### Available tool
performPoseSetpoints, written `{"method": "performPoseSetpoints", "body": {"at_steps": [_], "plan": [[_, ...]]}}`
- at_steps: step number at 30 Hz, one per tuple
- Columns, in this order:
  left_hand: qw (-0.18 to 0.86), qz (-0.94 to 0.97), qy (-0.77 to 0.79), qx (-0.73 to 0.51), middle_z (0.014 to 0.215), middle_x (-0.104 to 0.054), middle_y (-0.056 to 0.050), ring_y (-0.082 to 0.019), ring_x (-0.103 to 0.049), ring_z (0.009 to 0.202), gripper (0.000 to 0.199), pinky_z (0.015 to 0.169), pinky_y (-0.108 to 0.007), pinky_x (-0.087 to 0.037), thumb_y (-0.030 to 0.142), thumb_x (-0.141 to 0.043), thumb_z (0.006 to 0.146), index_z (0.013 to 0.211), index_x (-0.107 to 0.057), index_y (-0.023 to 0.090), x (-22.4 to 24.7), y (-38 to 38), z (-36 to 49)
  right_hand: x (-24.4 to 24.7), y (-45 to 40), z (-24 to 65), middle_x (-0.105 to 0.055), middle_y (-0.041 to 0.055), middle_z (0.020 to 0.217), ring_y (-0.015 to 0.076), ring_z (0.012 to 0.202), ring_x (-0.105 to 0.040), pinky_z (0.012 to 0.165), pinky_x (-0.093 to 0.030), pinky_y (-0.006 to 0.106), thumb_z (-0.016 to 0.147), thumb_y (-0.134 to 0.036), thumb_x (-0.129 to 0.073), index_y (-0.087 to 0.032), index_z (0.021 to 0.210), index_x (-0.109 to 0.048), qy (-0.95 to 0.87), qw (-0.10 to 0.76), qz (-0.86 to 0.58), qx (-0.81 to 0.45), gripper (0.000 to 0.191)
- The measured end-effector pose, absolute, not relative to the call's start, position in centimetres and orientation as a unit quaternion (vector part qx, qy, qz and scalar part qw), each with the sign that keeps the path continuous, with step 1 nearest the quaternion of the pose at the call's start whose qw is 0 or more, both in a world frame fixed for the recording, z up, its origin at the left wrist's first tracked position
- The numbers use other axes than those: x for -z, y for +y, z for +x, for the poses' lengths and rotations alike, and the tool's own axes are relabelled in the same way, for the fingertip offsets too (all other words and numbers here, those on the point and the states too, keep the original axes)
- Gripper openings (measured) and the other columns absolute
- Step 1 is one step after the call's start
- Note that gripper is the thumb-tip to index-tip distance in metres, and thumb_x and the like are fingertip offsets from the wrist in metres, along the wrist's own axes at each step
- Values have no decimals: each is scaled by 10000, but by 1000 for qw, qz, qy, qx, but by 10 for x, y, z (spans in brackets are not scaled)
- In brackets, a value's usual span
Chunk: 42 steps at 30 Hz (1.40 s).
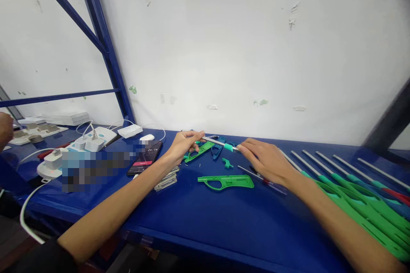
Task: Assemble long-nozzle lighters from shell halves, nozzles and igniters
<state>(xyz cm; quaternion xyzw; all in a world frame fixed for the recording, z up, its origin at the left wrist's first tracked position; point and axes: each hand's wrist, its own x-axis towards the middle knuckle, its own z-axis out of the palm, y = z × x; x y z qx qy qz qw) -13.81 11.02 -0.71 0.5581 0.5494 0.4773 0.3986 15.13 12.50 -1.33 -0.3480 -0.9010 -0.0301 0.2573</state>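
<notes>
Between my two hands, above the blue tabletop (205, 217), is a thin metal lighter tube (215, 141) with a teal collar (228, 147). My left hand (183, 144) pinches the tube's far left end. My right hand (264, 158) grips at the collar end; its fingertips partly hide what they hold. Below lies a green lighter handle half (241, 181) with a trigger opening. A small teal trigger piece (227, 163) rests nearby. Under my right hand is a thin screwdriver (276, 187) with a clear handle. Behind the tube are another green handle half (201, 152) and blue handle parts (217, 150).
Several long lighters (355, 204) lie in a row at right. Flat metal parts (167, 179) are stacked by my left forearm. Left of them are a phone (145, 158), a power strip (107, 135) with cables, and another person's hand (5, 130). A blue frame post (107, 47) stands behind.
</notes>
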Motion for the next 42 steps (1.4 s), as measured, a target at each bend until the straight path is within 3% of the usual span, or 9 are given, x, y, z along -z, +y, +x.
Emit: {"method": "performPoseSetpoints", "body": {"at_steps": [19,42], "plan": [[414,583,538,-446,1232,-668,-99,-227,-689,1023,340,866,-424,-610,381,-656,1012,1268,-633,158,10,111,-137,18,130,151,-707,26,984,135,774,-666,732,-588,321,1048,-370,-592,-173,1068,-676,-890,272,-360,65,215],[416,586,550,-426,1126,-687,-78,-191,-693,911,316,785,-369,-614,403,-641,1021,1208,-648,148,7,107,-134,18,129,149,-707,25,973,154,822,-672,802,-580,362,1045,-390,-589,-177,1035,-679,-889,286,-347,81,232]]}}
